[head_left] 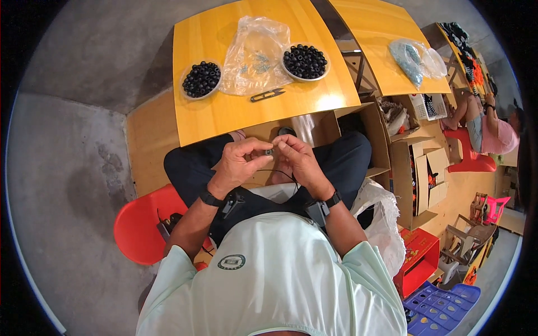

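Note:
Over my lap, my left hand [240, 161] pinches a small dark bead [269, 152] between thumb and forefinger. My right hand [300, 161] is closed in a pinch right beside it, its fingertips close to the bead; what they grip is too small to tell. Below both hands a thin black cord [284, 172] curves toward my right palm. On the yellow table [224, 120] ahead stand a left bowl [202, 80] and a right bowl [305, 62], both full of black beads. Between them lies a clear plastic bag [255, 56] with small bluish pieces, and thread snips [267, 95] rest near it.
A second yellow table [386, 33] at the right carries a bag of bluish pieces [407, 60]. Open cardboard boxes [417, 179] and a white sack [384, 218] stand to my right. A red stool [143, 224] is at my left. Farther right, another person [496, 131] sits.

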### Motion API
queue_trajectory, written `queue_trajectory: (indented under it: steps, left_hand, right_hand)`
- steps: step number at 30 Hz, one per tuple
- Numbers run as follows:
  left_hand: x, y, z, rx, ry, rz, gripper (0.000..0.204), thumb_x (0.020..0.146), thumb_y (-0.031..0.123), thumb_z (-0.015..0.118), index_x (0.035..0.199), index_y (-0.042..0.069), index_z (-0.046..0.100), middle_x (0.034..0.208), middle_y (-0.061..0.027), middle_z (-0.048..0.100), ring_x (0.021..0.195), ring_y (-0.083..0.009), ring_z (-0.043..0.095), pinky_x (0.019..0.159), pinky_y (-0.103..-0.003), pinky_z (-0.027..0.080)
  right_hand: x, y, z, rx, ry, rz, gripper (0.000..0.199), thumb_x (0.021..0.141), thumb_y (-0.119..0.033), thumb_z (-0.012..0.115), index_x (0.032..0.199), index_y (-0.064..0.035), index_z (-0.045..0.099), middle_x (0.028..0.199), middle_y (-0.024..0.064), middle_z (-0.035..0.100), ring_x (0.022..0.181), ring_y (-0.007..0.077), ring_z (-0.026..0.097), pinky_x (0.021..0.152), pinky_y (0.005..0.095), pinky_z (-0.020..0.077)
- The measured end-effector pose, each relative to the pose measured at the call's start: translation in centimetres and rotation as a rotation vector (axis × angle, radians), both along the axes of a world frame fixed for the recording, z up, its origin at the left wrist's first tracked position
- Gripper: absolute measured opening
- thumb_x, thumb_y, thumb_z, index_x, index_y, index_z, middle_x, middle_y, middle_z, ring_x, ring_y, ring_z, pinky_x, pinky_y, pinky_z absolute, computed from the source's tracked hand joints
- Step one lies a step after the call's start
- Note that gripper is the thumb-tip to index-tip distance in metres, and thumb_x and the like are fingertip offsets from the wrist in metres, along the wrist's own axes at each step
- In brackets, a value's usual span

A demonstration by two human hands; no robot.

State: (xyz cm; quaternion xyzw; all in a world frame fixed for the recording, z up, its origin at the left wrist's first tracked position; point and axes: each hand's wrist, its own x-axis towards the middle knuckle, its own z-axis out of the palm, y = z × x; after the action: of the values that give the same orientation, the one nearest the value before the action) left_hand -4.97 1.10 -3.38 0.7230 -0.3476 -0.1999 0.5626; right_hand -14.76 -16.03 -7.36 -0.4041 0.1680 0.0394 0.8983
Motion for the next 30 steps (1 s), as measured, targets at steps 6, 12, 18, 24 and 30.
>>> queue_trajectory:
  steps: [6, 12, 18, 24, 30]
  left_hand:
    - [-0.1, -1.0, -0.6, -0.113, -0.182, 0.040, 0.027, 0.076, -0.003, 0.077, 0.102, 0.003, 0.073, 0.104, -0.0071, 0.065, 0.087, -0.0115, 0.060, 0.075, -0.024, 0.051]
    - [-0.5, -1.2, -0.1, -0.109, -0.057, 0.037, 0.029, 0.076, -0.004, 0.076, 0.104, 0.003, 0.073, 0.113, -0.0077, 0.064, 0.085, -0.0118, 0.060, 0.076, -0.024, 0.051]
    - [-0.3, -1.6, -0.1, -0.118, -0.120, -0.006, 0.031, 0.077, -0.004, 0.075, 0.107, 0.002, 0.071, 0.110, -0.0091, 0.065, 0.085, -0.0140, 0.061, 0.075, -0.025, 0.052]
    - [-0.2, -1.6, -0.4, -0.072, -0.243, -0.018, 0.028, 0.076, -0.002, 0.076, 0.103, 0.001, 0.070, 0.103, -0.0093, 0.068, 0.082, -0.0163, 0.064, 0.073, -0.027, 0.054]
    - [-0.4, -1.3, -0.5, -0.086, -0.219, 0.009, 0.024, 0.077, 0.001, 0.077, 0.100, 0.001, 0.070, 0.102, -0.0084, 0.069, 0.082, -0.0180, 0.067, 0.073, -0.028, 0.055]
  right_hand:
    - [-0.4, 0.4, -0.3, 0.290, -0.024, 0.204, 0.032, 0.104, -0.038, 0.050, 0.108, -0.0088, 0.063, 0.089, -0.0018, 0.059, 0.079, 0.0085, 0.052, 0.065, 0.0246, 0.0436]
    - [-0.3, 1.4, -0.7, 0.405, -0.028, 0.102, 0.032, 0.104, -0.037, 0.052, 0.110, -0.0075, 0.063, 0.091, -0.0029, 0.059, 0.080, 0.0089, 0.051, 0.066, 0.0239, 0.0427]
    - [-0.4, 0.9, -0.6, 0.453, -0.082, 0.110, 0.028, 0.101, -0.034, 0.060, 0.109, -0.0079, 0.066, 0.094, -0.0051, 0.061, 0.076, 0.0051, 0.047, 0.063, 0.0218, 0.0385]
    - [-0.5, 1.1, -1.2, 0.312, -0.128, 0.076, 0.027, 0.100, -0.034, 0.061, 0.105, -0.0080, 0.067, 0.093, -0.0062, 0.060, 0.074, 0.0035, 0.045, 0.061, 0.0208, 0.0349]
    - [-0.7, 1.0, -0.3, 0.334, -0.092, 0.106, 0.026, 0.099, -0.033, 0.062, 0.104, -0.0077, 0.067, 0.091, -0.0069, 0.060, 0.072, 0.0029, 0.044, 0.060, 0.0203, 0.0334]
